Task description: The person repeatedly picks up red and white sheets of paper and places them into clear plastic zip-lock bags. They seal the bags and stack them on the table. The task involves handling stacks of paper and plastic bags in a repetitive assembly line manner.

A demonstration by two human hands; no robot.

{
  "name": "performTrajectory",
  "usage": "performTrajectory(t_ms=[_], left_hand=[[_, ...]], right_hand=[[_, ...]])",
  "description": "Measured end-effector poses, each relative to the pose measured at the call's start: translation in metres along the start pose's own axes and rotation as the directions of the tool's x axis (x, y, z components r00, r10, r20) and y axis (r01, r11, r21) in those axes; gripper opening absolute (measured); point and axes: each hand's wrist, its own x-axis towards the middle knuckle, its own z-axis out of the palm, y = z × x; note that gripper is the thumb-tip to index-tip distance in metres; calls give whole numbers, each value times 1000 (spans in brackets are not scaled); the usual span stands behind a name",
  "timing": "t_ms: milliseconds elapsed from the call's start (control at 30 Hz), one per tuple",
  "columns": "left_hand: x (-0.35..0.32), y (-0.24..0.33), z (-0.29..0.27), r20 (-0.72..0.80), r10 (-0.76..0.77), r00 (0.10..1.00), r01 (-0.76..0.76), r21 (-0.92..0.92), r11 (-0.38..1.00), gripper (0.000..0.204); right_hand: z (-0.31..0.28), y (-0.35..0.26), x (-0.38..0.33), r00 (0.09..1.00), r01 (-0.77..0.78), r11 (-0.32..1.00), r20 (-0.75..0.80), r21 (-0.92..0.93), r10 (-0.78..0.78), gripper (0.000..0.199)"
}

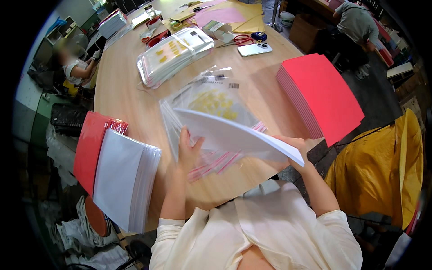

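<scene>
A thin stack of white paper is held tilted above the table between my hands. My right hand is closed round its right end, with the fingers partly behind it. At its lower left side, my left hand grips the paper between thumb and fingers. Beneath lies a spread of clear plastic bags with yellow printed patterns and pink strips along the near edges. The paper hides part of these bags.
Red sheets are stacked at right. White packs and red packs in plastic stand at left. Farther back are bundled bags, a white phone, red-handled scissors and a tape measure. Two people sit beyond the table.
</scene>
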Motion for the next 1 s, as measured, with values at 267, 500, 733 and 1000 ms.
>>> performTrajectory(t_ms=[267,500,733,1000], left_hand=[[-2,23,-27,440,79,895,-427,790,440,38],[-6,34,2,256,8,967,-241,898,369,40],[-7,39,-5,384,70,921,-374,815,442,38],[3,35,-2,450,17,893,-435,853,289,24]], right_hand=[[-9,-31,-66,704,-394,551,-144,736,696,33],[4,-16,-111,456,-686,358,-9,634,890,42],[-8,-10,-116,509,-643,357,30,678,860,39],[-27,-32,-123,434,-633,168,166,756,885,41]])
